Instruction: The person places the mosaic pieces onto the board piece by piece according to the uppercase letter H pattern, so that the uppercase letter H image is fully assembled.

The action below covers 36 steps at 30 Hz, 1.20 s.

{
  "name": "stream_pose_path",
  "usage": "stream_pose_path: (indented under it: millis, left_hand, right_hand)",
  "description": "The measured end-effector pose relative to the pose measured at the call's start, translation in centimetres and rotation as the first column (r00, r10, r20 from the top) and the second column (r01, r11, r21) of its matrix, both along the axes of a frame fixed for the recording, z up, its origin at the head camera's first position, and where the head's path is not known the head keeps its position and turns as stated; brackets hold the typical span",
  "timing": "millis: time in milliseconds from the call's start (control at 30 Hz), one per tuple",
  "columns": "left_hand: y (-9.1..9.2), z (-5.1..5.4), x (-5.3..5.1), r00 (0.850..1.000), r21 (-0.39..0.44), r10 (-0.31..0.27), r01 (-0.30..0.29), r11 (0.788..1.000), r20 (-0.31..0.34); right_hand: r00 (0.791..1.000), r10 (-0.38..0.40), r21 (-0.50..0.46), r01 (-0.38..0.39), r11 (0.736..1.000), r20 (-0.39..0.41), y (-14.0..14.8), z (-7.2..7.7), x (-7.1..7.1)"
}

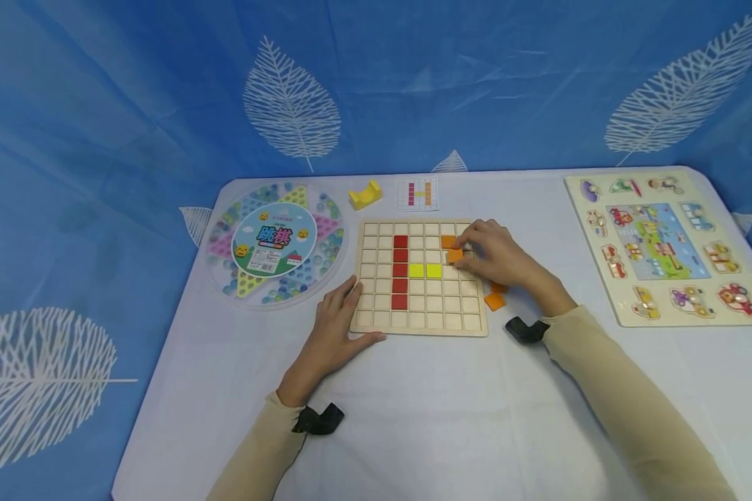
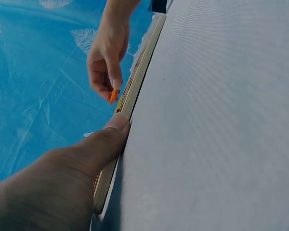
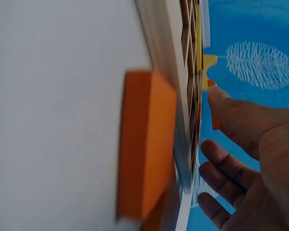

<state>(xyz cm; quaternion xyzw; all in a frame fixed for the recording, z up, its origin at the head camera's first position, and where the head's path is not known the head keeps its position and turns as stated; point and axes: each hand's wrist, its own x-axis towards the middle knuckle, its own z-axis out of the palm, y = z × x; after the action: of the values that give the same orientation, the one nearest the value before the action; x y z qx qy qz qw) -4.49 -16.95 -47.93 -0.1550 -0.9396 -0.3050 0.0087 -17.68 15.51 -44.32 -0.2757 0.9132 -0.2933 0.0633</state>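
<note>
A wooden grid board (image 1: 381, 320) lies on the table with a column of red square tiles (image 1: 400, 270), two yellow tiles (image 1: 425, 271) beside its middle and an orange tile (image 1: 448, 241) at upper right. My right hand (image 1: 498, 254) pinches another orange tile (image 1: 455, 256) between thumb and finger, just above the board in the right wrist view. My left hand (image 1: 335, 327) rests at the board's lower left corner, its thumb (image 2: 116, 122) against the near edge. Loose orange tiles (image 1: 494, 301) lie off the board's right side, partly under my right wrist.
Behind the board stand a yellow curved block (image 1: 365, 195) and a small pattern card (image 1: 417, 193) with a coloured H shape. A round Chinese checkers set (image 1: 274, 239) lies at left, a wooden picture puzzle (image 1: 620, 306) at right. A blue leaf-print cloth (image 1: 413, 83) hangs behind.
</note>
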Motion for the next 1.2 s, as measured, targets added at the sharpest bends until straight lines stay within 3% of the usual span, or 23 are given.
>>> stream_pose_path:
  millis: [333,567,1033,1200]
  left_hand:
    - [-0.11,-0.14,-0.09,1.0,-0.015,0.0,0.0,1.0,0.017]
    - [-0.14,-0.19,-0.12,1.0,-0.011,-0.003,0.003,1.0,0.004]
    - [-0.1,-0.22,-0.01,1.0,-0.01,-0.003,0.003,1.0,0.005]
    - [-0.1,-0.19,0.0,1.0,0.001,-0.003,0.003,1.0,0.005]
  right_hand:
    - [1.0,-0.012,0.055,0.014,0.998,-0.027,-1.08,-0.26,-0.15]
    - [1.0,-0.007,0.033,0.007,0.999,-0.014,-1.17,-0.25,-0.12]
    - [0.996,0.011,0.034,-0.008,0.999,-0.084,-0.89,-0.36,0.08]
    - [0.997,0.012,0.026,-0.01,1.0,-0.074,-0.76,-0.37,0.11]
